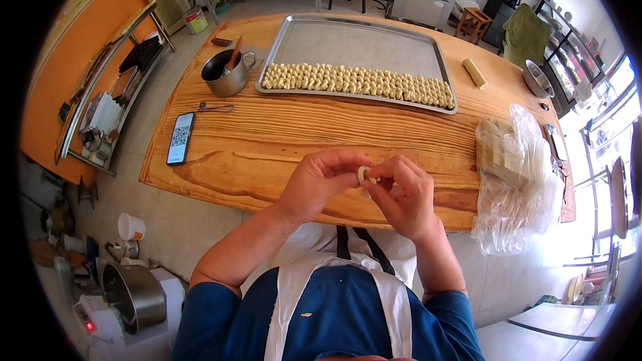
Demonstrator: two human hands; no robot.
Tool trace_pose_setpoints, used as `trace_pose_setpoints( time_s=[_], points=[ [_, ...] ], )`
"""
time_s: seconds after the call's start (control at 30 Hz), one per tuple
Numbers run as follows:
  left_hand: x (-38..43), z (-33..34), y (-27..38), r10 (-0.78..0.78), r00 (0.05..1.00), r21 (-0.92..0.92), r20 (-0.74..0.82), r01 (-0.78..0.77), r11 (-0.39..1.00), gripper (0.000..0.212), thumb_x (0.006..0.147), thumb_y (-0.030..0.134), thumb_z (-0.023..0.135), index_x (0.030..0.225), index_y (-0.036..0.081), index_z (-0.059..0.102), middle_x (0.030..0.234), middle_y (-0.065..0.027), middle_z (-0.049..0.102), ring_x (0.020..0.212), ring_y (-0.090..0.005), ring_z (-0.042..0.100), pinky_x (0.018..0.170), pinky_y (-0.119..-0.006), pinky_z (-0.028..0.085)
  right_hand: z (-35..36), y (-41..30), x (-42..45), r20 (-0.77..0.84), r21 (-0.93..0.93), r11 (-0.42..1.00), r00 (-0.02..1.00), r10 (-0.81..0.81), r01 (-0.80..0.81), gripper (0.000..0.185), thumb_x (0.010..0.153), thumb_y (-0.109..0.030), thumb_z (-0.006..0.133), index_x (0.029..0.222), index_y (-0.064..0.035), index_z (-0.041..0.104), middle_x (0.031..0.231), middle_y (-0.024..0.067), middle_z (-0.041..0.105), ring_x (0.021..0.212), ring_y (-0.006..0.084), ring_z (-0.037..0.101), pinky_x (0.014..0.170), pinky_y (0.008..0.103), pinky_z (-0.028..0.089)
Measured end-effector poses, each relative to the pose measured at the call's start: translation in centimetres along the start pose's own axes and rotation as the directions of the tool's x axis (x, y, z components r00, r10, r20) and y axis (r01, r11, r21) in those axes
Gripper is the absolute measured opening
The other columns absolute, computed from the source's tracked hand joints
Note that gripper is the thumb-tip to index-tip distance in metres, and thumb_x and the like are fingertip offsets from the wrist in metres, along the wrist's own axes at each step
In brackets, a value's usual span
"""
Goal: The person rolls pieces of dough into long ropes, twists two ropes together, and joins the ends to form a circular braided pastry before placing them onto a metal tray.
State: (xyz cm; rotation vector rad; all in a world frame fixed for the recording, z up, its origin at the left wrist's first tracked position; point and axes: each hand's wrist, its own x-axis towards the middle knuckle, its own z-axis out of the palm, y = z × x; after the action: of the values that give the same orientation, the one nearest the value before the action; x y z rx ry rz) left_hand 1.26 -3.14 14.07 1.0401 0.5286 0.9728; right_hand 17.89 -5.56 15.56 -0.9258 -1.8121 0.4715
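Observation:
Between the fingertips of both hands is a small strip of pale dough point(362, 174), bent into a loop. My left hand point(321, 180) grips its left side with thumb and forefinger. From the right, my right hand point(404, 188) pinches the other part, and its fingers partly hide the dough. Both hands are above the front edge of the wooden table point(261, 135). Beyond them lies a large metal baking tray point(351, 42), its near side filled with tight rows of small twisted dough pieces point(346, 80).
At the left stand a metal pot point(225, 77) with a wooden-handled tool and a smartphone point(180, 139) lying flat. A plastic bag with dough blocks point(511, 160) sits at the right edge. Farther back are a rolled dough-coloured cylinder point(474, 74) and a metal bowl point(538, 79).

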Motion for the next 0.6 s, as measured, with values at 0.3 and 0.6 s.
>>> trace_pose_setpoints(
  time_s=[0.3, 0.6],
  points=[
    [-0.3, -0.9, -0.3, 0.016, 1.0, 0.004, -0.001, -0.016, 1.0, 0.01, 0.078, -0.003, 0.056, 0.086, 0.003, 0.056, 0.088, -0.0034, 0.055, 0.079, -0.0097, 0.055, 0.071, -0.023, 0.047, -0.6, -0.5, -0.5, 0.131, 0.086, 0.995, 0.991, 0.037, -0.049, 0.011, 0.07, 0.0, 0.065, 0.079, -0.0025, 0.058, 0.068, 0.0077, 0.055, 0.057, 0.019, 0.054, 0.049, 0.0276, 0.043],
    [-0.6, 0.0, -1.8, 0.243, 0.962, 0.423, -0.127, -0.169, 0.89, 0.012, 0.08, -0.005, 0.054, 0.091, 0.0, 0.055, 0.084, -0.003, 0.057, 0.076, -0.0071, 0.055, 0.069, -0.02, 0.046, 0.8, -0.3, -0.2, 0.033, -0.03, 0.982, 0.982, 0.186, -0.185, 0.012, 0.073, -0.001, 0.06, 0.085, -0.0006, 0.055, 0.072, 0.013, 0.056, 0.065, 0.0276, 0.058, 0.055, 0.0325, 0.046]
  ],
)
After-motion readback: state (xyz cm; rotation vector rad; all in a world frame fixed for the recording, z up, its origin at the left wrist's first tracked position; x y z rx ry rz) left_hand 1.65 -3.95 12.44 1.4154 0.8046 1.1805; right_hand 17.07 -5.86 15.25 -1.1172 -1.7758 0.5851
